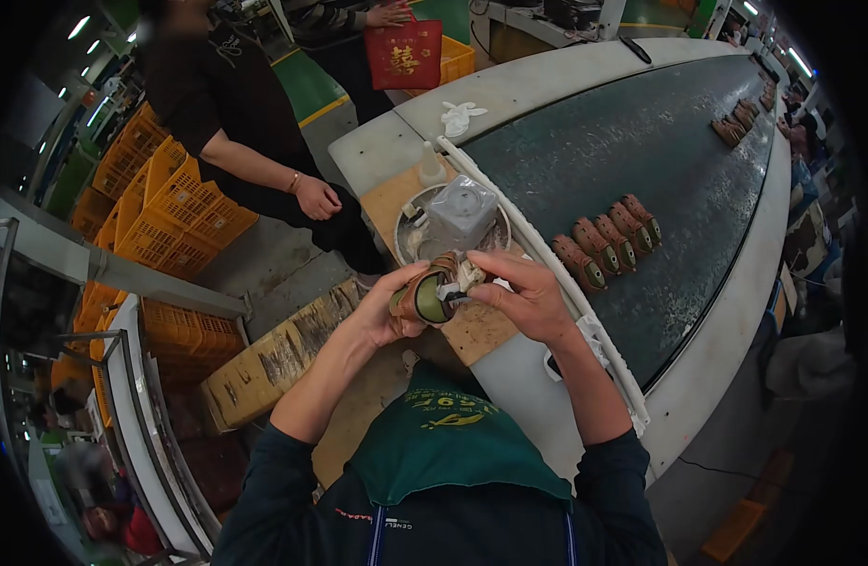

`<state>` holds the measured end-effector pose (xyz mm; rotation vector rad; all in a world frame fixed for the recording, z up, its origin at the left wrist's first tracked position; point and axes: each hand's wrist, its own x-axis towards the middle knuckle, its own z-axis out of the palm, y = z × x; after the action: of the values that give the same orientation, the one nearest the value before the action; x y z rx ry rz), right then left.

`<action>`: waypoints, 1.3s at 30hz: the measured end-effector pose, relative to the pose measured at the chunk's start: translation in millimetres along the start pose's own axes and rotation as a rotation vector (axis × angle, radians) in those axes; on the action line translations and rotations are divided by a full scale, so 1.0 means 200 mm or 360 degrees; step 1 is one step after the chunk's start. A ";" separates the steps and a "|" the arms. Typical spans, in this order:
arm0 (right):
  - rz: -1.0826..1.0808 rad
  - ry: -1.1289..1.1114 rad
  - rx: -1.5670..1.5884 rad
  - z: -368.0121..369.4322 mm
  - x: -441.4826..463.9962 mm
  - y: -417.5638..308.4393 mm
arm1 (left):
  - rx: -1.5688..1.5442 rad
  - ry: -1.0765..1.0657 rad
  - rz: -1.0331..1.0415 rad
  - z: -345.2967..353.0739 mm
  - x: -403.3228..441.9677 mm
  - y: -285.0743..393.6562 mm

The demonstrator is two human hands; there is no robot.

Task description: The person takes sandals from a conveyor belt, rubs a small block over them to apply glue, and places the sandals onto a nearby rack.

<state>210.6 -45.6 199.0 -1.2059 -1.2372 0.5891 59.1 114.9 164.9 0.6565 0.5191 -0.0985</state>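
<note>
My left hand is closed round a brown shoe with a green lining, held up above the work surface. My right hand pinches a small whitish piece at the opening of the shoe; its exact kind is unclear. Just beyond the hands, a round basin bears a clear plastic container. A white squeeze bottle stands behind it on the wooden board.
Several brown shoes stand on the dark belt to my right, more farther along. A crumpled white cloth lies on the pale rim. At left are a standing person, orange crates and a wooden beam.
</note>
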 end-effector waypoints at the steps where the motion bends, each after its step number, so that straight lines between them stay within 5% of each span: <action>1: -0.0094 -0.0021 -0.0044 0.00 -0.01 0.00 | -0.0034 0.0096 -0.0016 0.02 -0.01 0.00; 6: -0.0265 0.0010 -0.0160 0.00 -0.07 0.07 | -0.0234 -0.0127 -0.0067 -0.01 -0.05 0.02; 8: -0.0059 0.0231 -0.0074 0.01 -0.10 0.14 | -0.0302 -0.0133 -0.0027 0.01 -0.09 0.02; 11: 0.0241 0.0541 0.0167 0.05 -0.09 0.19 | -0.0315 0.0034 0.0210 0.02 -0.16 0.02; 15: 0.0217 0.0512 0.0371 0.16 0.05 0.26 | -0.0170 0.0155 0.0505 -0.20 -0.33 -0.06; 18: 0.0376 0.0288 0.0441 0.32 0.08 0.41 | -0.0389 0.0385 0.0872 -0.40 -0.52 -0.27; 22: 0.0562 0.0103 0.0508 0.54 0.10 0.51 | -0.0475 0.0652 0.0929 -0.73 -0.73 -0.50; 32: 0.0902 -0.0072 0.0182 0.75 -0.07 0.81 | 0.0039 0.2341 0.1529 -1.47 -2.00 -0.58; 36: 0.0995 0.0005 0.0096 0.89 -0.06 0.86 | 0.0066 0.2510 0.1439 -1.50 -2.26 -0.53; 39: 0.0992 -0.0102 0.0108 0.98 -0.06 0.88 | -0.0365 0.2360 0.1271 -1.63 -2.12 -0.68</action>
<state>69.8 72.1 10.5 -1.5278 -0.8701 1.1220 -482.3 172.7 77.8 0.5790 1.5978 1.2768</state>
